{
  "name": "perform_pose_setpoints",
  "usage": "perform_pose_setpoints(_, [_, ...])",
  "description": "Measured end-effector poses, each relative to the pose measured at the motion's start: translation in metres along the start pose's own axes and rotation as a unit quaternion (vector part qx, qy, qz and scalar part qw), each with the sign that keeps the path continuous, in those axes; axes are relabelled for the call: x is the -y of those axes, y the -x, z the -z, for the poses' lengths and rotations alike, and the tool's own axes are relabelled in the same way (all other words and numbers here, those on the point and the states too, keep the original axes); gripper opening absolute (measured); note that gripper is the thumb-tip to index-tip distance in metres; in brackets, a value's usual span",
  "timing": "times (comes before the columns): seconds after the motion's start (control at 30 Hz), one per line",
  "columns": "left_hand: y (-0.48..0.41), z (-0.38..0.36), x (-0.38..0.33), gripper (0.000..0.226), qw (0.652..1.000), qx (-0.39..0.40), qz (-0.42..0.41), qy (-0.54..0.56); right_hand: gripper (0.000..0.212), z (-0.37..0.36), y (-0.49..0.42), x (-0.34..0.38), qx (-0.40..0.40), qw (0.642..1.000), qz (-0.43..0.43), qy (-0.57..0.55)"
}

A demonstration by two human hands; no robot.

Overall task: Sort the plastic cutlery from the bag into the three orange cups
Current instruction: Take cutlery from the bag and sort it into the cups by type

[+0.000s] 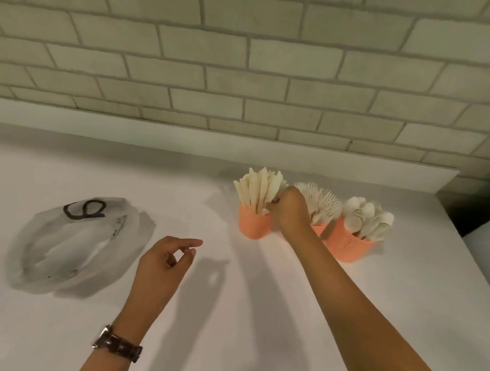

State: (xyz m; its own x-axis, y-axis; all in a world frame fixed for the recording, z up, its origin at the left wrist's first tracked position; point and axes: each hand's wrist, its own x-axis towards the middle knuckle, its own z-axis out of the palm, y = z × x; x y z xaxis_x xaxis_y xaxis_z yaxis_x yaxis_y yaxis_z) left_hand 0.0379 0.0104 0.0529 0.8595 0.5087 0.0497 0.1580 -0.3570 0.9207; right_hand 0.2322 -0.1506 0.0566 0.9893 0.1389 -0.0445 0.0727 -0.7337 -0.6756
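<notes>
Nearest the camera, a left hand [164, 262] with a wristwatch [118, 344] on its wrist hovers over a white counter [230, 313], fingers loosely curled and holding nothing. Off to that hand's left lies a clear plastic bag [76, 246], flattened and seemingly empty. Farther out and to the right, the right hand [289, 208] reaches to three orange cups standing in a close row. Its fingers curl in against the knives [259, 186] standing in the knife cup [253, 224], just left of the hand; whether they actually pinch one cannot be told. Behind the hand, forks [321, 200] fan out of the middle cup [319, 229], which the wrist mostly hides, and to the hand's right spoons [368, 218] fill the spoon cup [349, 246]. The cutlery looks light, thin and stiff, likely smooth and a little slippery, so a pinch on the handle, low near the rim, should steer a piece best; the packed cups seem easy to tip. A pale brick wall [246, 56] stands beyond.
</notes>
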Motion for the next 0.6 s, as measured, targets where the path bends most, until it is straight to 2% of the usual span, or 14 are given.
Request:
perform_pose_setpoints(0.07, [0.008, 0.002, 0.000, 0.030, 1.000, -0.009, 0.013, -0.001, 0.006, 0.003, -0.002, 0.002, 0.029, 0.999, -0.011, -0.016])
perform_pose_setpoints(0.17, [0.016, 0.009, 0.000, 0.031, 1.000, -0.017, 0.020, -0.005, 0.023, 0.019, 0.002, 0.013, 0.035, 0.999, -0.009, -0.019])
perform_pose_setpoints(0.3, [0.020, 0.027, 0.000, 0.030, 0.999, -0.044, 0.017, -0.011, 0.029, 0.044, 0.029, 0.041, -0.040, 0.989, 0.063, 0.126])
perform_pose_setpoints(0.4, [0.028, 0.049, 0.009, 0.026, 0.997, -0.065, 0.036, -0.006, 0.034, 0.041, 0.057, 0.064, -0.070, 0.979, 0.125, 0.144])
perform_pose_setpoints(0.5, [0.046, 0.079, 0.025, 0.023, 0.996, -0.064, 0.054, -0.006, 0.041, 0.015, 0.079, 0.090, -0.027, 0.972, 0.208, 0.108])
perform_pose_setpoints(0.6, [0.072, 0.117, 0.045, 0.023, 0.995, -0.078, 0.068, -0.016, 0.069, -0.031, 0.109, 0.127, 0.051, 0.952, 0.285, 0.096])
